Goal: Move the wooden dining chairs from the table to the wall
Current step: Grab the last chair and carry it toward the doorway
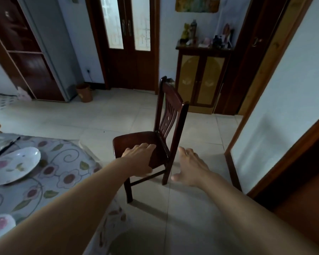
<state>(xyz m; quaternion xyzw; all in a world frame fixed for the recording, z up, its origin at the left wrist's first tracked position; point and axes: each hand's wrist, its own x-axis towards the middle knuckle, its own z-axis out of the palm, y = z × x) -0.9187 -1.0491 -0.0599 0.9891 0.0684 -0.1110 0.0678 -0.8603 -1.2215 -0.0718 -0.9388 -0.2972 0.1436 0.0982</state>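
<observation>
Standing on the tiled floor [92,118] just beside the tabletop [50,173]: wooden chair [166,115]. Left hand [139,158] grips its seat edge (thumb underneath); right hand [191,167] spread, just beside its backrest post.

The dining chair [160,144] is dark reddish-brown; beside it, the bench's cloth [63,162] shows pink flowers and green leaves on grey-white.
</observation>
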